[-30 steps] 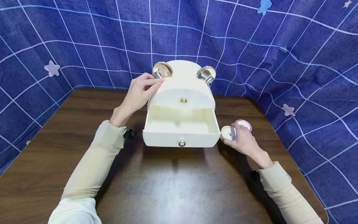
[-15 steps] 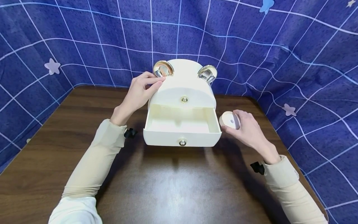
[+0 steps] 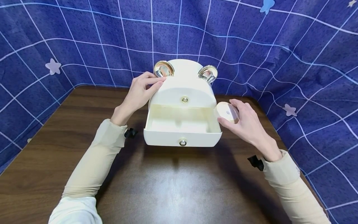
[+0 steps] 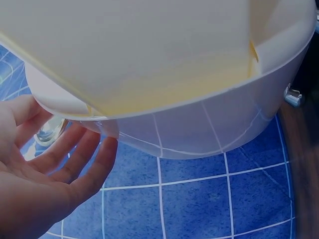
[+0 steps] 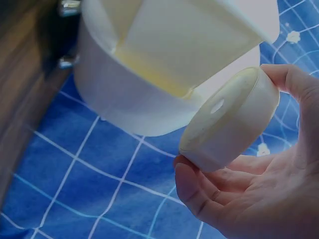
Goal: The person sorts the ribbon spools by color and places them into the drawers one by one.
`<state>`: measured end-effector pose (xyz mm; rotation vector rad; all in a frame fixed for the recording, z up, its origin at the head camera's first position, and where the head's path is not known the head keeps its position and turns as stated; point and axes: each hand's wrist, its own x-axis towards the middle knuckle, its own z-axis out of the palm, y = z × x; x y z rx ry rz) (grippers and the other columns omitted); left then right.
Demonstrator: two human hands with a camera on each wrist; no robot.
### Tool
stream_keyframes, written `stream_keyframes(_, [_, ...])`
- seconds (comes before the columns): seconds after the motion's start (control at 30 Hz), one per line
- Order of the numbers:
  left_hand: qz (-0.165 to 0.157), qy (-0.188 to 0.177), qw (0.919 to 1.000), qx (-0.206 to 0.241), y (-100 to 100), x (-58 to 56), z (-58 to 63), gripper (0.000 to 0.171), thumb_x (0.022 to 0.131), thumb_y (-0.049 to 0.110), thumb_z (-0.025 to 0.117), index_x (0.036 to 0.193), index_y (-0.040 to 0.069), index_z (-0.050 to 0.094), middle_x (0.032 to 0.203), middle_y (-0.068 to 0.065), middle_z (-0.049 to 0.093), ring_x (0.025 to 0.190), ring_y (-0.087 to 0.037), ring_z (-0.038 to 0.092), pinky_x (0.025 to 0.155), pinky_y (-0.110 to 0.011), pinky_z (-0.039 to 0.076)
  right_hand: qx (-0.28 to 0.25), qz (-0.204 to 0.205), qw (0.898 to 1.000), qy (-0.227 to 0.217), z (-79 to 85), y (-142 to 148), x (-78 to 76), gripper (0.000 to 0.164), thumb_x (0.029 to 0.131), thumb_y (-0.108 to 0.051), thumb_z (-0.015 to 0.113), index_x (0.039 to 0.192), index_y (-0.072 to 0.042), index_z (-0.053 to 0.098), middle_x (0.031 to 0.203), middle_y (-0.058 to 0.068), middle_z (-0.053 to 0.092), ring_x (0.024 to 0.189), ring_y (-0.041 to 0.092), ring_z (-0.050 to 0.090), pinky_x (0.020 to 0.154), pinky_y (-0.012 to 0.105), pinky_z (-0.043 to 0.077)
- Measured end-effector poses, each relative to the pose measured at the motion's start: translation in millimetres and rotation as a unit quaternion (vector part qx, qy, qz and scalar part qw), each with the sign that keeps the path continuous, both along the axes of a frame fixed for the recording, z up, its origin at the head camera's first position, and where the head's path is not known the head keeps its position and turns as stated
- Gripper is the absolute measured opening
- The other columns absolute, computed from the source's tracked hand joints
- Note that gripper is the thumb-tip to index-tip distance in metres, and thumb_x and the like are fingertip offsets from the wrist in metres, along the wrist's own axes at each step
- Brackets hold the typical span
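A white chest (image 3: 193, 81) with two shiny round ears faces me, its lower drawer (image 3: 152, 139) pulled out and nothing in it. My left hand (image 3: 139, 91) rests at the chest's upper left, below the left ear, index fingertip and thumb at the edge. In the left wrist view its loosely bent fingers (image 4: 94, 164) lie along the white wall. My right hand (image 3: 247, 124) grips a thick white round disc (image 3: 227, 111) at the drawer's right side. The right wrist view shows the disc (image 5: 234, 124) tilted, a small oval spot mid-face, between thumb and fingers.
The chest stands on a dark brown wooden table (image 3: 173, 183). A blue cloth (image 3: 112, 40) with pale grid lines and stars hangs behind and at the right. The upper drawer, with a small metal knob (image 3: 185, 100), is closed.
My right hand has raised the disc off the tabletop, up and slightly left beside the drawer. A pink-rimmed round thing beside that hand no longer shows. The left hand stays put.
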<state>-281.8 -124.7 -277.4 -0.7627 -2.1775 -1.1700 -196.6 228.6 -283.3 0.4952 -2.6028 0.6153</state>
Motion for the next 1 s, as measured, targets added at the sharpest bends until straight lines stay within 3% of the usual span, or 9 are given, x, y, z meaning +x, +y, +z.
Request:
stream_keyframes(0.27, [0.001,0.004,1.0000,0.003,-1,-0.4,-0.1,0.023,0.094,0.016,0.063,0.115,0.012,0.072,0.100,-0.013,0.067,0.086,-0.018,0.055,0.070,-0.019,0.035,-0.001,0.047,0.999,0.014,7.7,-21,4.6,0.063,0.077,-0.035,0.076,0.124,0.002,0.056,0.117,0.018,0.061,0.108,0.032,0.051,0.085,0.045,0.041])
stream_keyframes(0.57, [0.003,0.003,1.0000,0.003,0,-0.4,0.1,0.023,0.094,0.016,0.063,0.115,0.013,0.072,0.100,-0.013,0.067,0.086,-0.019,0.056,0.070,-0.018,0.035,-0.005,0.095,0.995,0.032,2.3,-49,4.0,0.060,0.075,-0.041,0.079,0.118,-0.005,0.058,0.112,0.011,0.058,0.104,0.025,0.051,0.083,0.039,0.043])
stream_keyframes(0.83, [0.001,0.004,1.0000,0.003,-1,-0.2,-0.6,0.023,0.094,0.016,0.063,0.115,0.012,0.072,0.099,-0.013,0.066,0.084,-0.018,0.054,0.069,-0.019,0.035,0.019,0.101,0.994,0.028,1.1,-69,3.5,0.060,0.075,-0.051,0.076,0.117,-0.012,0.057,0.118,0.003,0.057,0.108,0.020,0.052,0.084,0.042,0.047])
stream_keyframes(1.0, [0.001,0.006,1.0000,0.003,0,-0.9,-0.9,0.023,0.093,0.017,0.064,0.114,0.013,0.072,0.098,-0.013,0.066,0.084,-0.018,0.054,0.070,-0.019,0.036,0.031,0.114,0.992,0.043,-0.9,-76,0.8,0.061,0.075,-0.053,0.075,0.117,-0.012,0.058,0.118,0.003,0.056,0.101,0.020,0.054,0.081,0.039,0.047])
